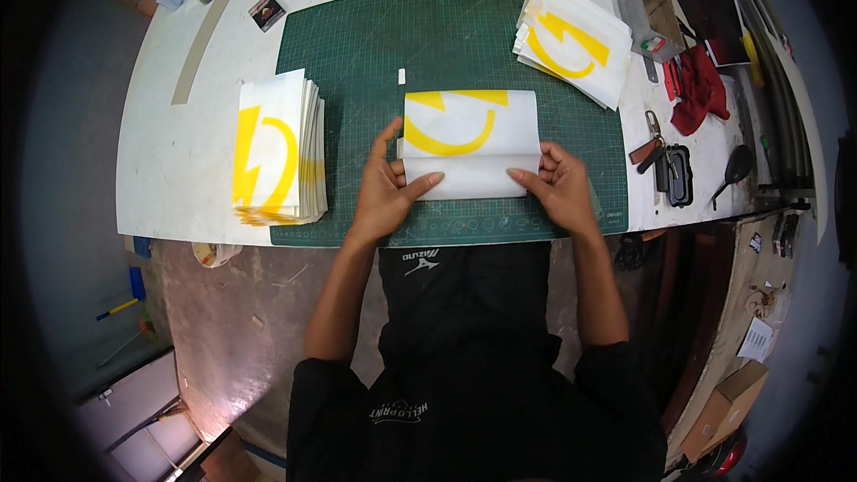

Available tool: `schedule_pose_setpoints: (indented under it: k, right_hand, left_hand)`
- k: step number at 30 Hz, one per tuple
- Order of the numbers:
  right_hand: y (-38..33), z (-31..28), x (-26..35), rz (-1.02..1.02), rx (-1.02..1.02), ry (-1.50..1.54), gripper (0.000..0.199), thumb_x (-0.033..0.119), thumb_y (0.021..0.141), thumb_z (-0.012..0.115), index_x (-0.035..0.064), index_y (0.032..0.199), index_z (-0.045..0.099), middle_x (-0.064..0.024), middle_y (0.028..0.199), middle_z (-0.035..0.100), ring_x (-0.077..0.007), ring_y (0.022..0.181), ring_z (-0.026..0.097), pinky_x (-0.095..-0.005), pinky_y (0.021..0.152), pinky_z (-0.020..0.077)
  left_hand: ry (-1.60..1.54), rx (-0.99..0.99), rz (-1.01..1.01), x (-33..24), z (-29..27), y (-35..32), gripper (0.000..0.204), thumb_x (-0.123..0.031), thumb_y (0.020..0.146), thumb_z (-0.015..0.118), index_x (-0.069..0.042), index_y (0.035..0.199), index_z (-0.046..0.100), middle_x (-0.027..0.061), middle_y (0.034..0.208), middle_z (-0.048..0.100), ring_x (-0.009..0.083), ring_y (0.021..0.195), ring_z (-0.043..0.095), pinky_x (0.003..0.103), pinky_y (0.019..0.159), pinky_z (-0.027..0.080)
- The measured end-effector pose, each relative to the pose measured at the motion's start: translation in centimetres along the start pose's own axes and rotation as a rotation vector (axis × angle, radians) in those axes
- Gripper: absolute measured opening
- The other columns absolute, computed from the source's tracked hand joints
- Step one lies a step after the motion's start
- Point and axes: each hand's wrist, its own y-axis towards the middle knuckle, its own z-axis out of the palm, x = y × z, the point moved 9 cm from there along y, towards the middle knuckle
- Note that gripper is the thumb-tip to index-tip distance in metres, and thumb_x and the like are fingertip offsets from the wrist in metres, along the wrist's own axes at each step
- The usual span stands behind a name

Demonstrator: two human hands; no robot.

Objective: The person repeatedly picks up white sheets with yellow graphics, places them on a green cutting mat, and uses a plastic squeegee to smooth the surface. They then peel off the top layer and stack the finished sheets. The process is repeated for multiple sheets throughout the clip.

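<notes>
A white sheet with yellow shapes lies on the green cutting mat, its near part folded over into a plain white flap. My left hand grips the sheet's left edge, thumb on top of the flap and index finger stretched out along the side. On the opposite edge, my right hand pinches the sheet, with its thumb pressing the flap and the other fingers curled at the side. To the left stands a thick stack of folded white-and-yellow sheets. Another pile of such sheets rests at the mat's far right corner.
A small white scrap lies beyond the sheet. On the right are a metal box, a red cloth, keys, a black case and a black spoon-shaped object. A small dark box sits at the far left.
</notes>
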Motion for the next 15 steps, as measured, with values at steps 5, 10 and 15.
schedule_pose_setpoints:
  k: [5, 10, 15]
  right_hand:
    - [0.0, -0.4, -0.7, -0.025, -0.029, -0.002, 0.036, -0.003, 0.093, 0.079, -0.0070, 0.125, 0.063, -0.0166, 0.112, 0.078, -0.0119, 0.093, 0.075, -0.0247, 0.078, 0.0601]
    - [0.0, 0.2, -0.1, 0.033, -0.008, -0.019, 0.038, -0.003, 0.092, 0.079, -0.0071, 0.126, 0.063, -0.0165, 0.113, 0.078, -0.0115, 0.092, 0.075, -0.0237, 0.075, 0.0591]
    - [-1.8, -0.3, 2.9, -0.235, -0.213, -0.366, 0.042, -0.001, 0.087, 0.084, -0.0065, 0.123, 0.064, -0.0136, 0.100, 0.076, -0.0158, 0.083, 0.073, -0.0281, 0.073, 0.0590]
  left_hand:
    - [0.243, -0.266, 0.344, -1.4, -0.9, -1.4, 0.094, 0.002, 0.086, 0.085, -0.002, 0.161, 0.029, 0.0187, 0.119, 0.073, 0.0241, 0.112, 0.070, 0.040, 0.096, 0.060]
    - [1.048, -0.235, 1.076, -3.8, 5.2, -8.9, 0.053, -0.008, 0.080, 0.089, -0.004, 0.129, 0.071, 0.0135, 0.114, 0.074, 0.0331, 0.111, 0.069, 0.053, 0.107, 0.048]
    - [1.201, -0.163, 0.836, -1.5, 6.6, -6.2, 0.044, 0.003, 0.086, 0.076, -0.004, 0.130, 0.074, 0.0113, 0.128, 0.074, 0.0306, 0.124, 0.068, 0.052, 0.114, 0.046]
